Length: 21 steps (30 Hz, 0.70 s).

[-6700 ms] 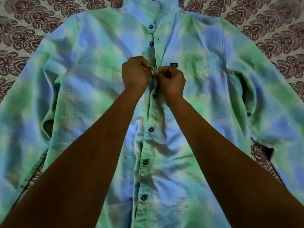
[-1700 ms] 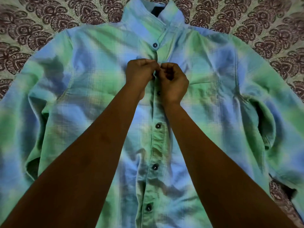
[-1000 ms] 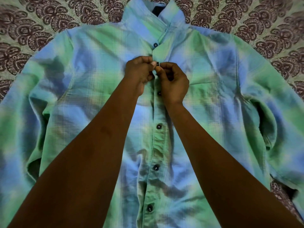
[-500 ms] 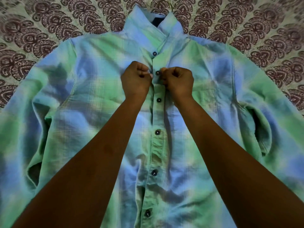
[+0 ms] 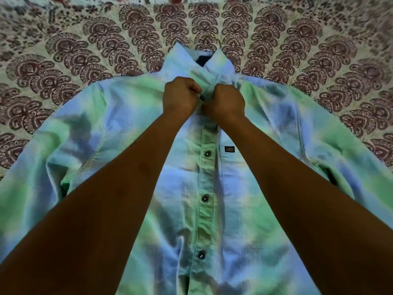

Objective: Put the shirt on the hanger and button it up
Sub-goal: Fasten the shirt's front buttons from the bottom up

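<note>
On a bedspread (image 5: pixel 63 60) printed with maroon fan-shaped motifs on a pale ground, a green-and-blue plaid shirt (image 5: pixel 131 128) lies face up, spread flat with its sleeves reaching out to both sides and its collar (image 5: pixel 219 64) toward the far edge. Just beyond the collar a thin wire hook of the hanger (image 5: pixel 209 38) shows against the cloth; the rest of the hanger is hidden inside the shirt. Both forearms reach in from the near edge and meet at the top of the placket, just below the collar. The left hand (image 5: pixel 180 96) is curled into a fist with its fingers pinching the fabric on its side of the front opening. The right hand (image 5: pixel 226 101) is likewise curled, gripping the opposite edge of the placket. The two hands sit close together, nearly touching, with a dark button (image 5: pixel 202 97) visible in the narrow gap between them; whether this button is through its hole cannot be told. Below the hands, three more dark buttons run down the placket, at (image 5: pixel 207 153), (image 5: pixel 205 198) and (image 5: pixel 201 254), and the front lies closed along them. A small dark label (image 5: pixel 229 149) is sewn at the top of the chest pocket, just beside the placket on the right arm's side
</note>
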Tool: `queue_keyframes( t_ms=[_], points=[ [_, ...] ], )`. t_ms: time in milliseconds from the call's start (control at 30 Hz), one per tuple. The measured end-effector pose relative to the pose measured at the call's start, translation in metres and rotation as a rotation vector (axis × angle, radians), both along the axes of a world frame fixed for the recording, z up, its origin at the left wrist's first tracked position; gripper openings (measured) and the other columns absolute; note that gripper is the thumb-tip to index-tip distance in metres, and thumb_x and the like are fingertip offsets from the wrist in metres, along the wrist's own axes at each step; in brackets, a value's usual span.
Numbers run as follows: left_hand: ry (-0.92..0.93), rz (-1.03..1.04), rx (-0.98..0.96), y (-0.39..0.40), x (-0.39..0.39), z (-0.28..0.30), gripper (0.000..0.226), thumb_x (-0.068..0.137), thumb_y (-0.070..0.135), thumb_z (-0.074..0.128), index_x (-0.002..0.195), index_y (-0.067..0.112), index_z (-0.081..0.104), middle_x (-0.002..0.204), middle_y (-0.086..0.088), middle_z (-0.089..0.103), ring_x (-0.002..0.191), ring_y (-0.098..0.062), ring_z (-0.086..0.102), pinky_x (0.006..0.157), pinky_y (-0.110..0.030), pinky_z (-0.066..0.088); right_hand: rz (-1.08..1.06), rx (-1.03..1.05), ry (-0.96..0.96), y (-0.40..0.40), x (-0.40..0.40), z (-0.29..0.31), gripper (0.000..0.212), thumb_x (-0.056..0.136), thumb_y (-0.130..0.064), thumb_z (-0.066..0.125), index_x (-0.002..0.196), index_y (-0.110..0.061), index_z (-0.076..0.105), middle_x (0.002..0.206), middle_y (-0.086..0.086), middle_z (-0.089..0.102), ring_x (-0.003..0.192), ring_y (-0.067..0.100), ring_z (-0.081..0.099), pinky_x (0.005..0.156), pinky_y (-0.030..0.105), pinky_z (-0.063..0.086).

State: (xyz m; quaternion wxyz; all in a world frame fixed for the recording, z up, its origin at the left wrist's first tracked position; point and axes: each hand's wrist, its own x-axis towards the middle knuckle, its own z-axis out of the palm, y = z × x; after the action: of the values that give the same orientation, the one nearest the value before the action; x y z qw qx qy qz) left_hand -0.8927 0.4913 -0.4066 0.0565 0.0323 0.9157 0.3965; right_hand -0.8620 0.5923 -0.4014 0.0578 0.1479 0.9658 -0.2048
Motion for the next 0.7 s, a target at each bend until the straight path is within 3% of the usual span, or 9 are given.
queue_keyframes(
  t_ms=[100, 167, 233, 300, 367, 433, 500, 600, 700],
  points=[
    [-0.024, -0.051, -0.136, 0.003, -0.005, -0.007, 0.015, 0.083, 0.016, 0.065, 0.095, 0.013, 0.074, 0.103, -0.011, 0.072, 0.099, -0.025, 0.065, 0.086, -0.031, 0.052, -0.067, -0.03, 0.063, 0.006, 0.0, -0.007, 0.02, 0.085, -0.024, 0.055, 0.074, -0.008, 0.055, 0.09, 0.018, 0.059, 0.095, 0.033, 0.059, 0.064, 0.03, 0.034],
    [-0.023, -0.017, -0.181, 0.006, -0.006, -0.011, 0.016, 0.083, 0.024, 0.066, 0.092, 0.014, 0.073, 0.1, -0.011, 0.072, 0.097, -0.027, 0.065, 0.08, -0.033, 0.054, -0.235, -0.196, 0.158, 0.009, 0.003, -0.014, 0.033, 0.081, -0.028, 0.051, 0.055, -0.016, 0.034, 0.061, 0.008, 0.042, 0.064, 0.026, 0.049, 0.053, 0.027, 0.026],
    [-0.026, 0.01, -0.203, 0.009, -0.006, -0.014, 0.022, 0.08, 0.029, 0.069, 0.092, 0.011, 0.072, 0.098, -0.011, 0.071, 0.095, -0.028, 0.065, 0.077, -0.033, 0.054, -0.376, -0.337, 0.221, 0.011, 0.006, -0.019, 0.036, 0.083, -0.026, 0.051, 0.054, -0.015, 0.032, 0.054, 0.002, 0.036, 0.05, 0.015, 0.038, 0.046, 0.028, 0.02],
    [-0.021, 0.024, -0.233, 0.013, -0.006, -0.014, 0.023, 0.078, 0.028, 0.071, 0.091, 0.01, 0.071, 0.099, -0.011, 0.07, 0.094, -0.028, 0.065, 0.074, -0.033, 0.052, -0.363, -0.305, 0.248, 0.009, 0.008, -0.021, 0.026, 0.085, -0.024, 0.051, 0.066, -0.009, 0.043, 0.066, 0.009, 0.052, 0.061, 0.021, 0.049, 0.052, 0.027, 0.026],
    [-0.012, 0.028, -0.246, 0.015, -0.007, -0.016, 0.017, 0.078, 0.021, 0.07, 0.092, 0.011, 0.07, 0.1, -0.01, 0.07, 0.095, -0.028, 0.065, 0.075, -0.033, 0.052, -0.273, -0.182, 0.246, 0.008, 0.008, -0.02, 0.014, 0.086, -0.021, 0.049, 0.086, -0.007, 0.051, 0.091, 0.017, 0.062, 0.084, 0.031, 0.058, 0.06, 0.029, 0.029],
    [-0.007, 0.013, -0.264, 0.015, -0.007, -0.017, 0.014, 0.08, 0.015, 0.067, 0.094, 0.011, 0.071, 0.102, -0.01, 0.069, 0.096, -0.029, 0.065, 0.077, -0.034, 0.053, -0.109, 0.007, 0.207, 0.01, 0.005, -0.019, 0.025, 0.085, -0.015, 0.05, 0.107, -0.003, 0.05, 0.111, 0.019, 0.058, 0.1, 0.034, 0.056, 0.063, 0.031, 0.029],
    [-0.016, -0.001, -0.28, 0.015, -0.009, -0.016, 0.016, 0.082, 0.012, 0.064, 0.097, 0.01, 0.071, 0.105, -0.011, 0.069, 0.098, -0.03, 0.064, 0.078, -0.035, 0.052, 0.115, 0.153, 0.152, 0.011, -0.003, -0.016, 0.03, 0.086, -0.012, 0.052, 0.114, -0.002, 0.05, 0.12, 0.019, 0.051, 0.106, 0.036, 0.053, 0.064, 0.033, 0.031],
    [-0.045, 0.033, -0.226, 0.011, -0.013, -0.014, 0.02, 0.084, 0.013, 0.059, 0.1, 0.009, 0.07, 0.108, -0.012, 0.068, 0.102, -0.03, 0.063, 0.08, -0.033, 0.05, 0.283, 0.221, 0.08, 0.011, -0.012, -0.008, 0.02, 0.087, -0.015, 0.055, 0.101, -0.002, 0.062, 0.112, 0.02, 0.058, 0.103, 0.036, 0.057, 0.066, 0.032, 0.033],
    [-0.049, 0.118, -0.097, 0.006, -0.012, -0.014, 0.017, 0.082, 0.022, 0.063, 0.087, 0.007, 0.069, 0.102, -0.012, 0.07, 0.099, -0.027, 0.064, 0.08, -0.028, 0.049, 0.026, 0.011, 0.186, 0.018, -0.015, -0.009, 0.016, 0.083, -0.015, 0.056, 0.068, -0.01, 0.053, 0.08, 0.019, 0.059, 0.081, 0.032, 0.057, 0.059, 0.029, 0.024]
  ],
)
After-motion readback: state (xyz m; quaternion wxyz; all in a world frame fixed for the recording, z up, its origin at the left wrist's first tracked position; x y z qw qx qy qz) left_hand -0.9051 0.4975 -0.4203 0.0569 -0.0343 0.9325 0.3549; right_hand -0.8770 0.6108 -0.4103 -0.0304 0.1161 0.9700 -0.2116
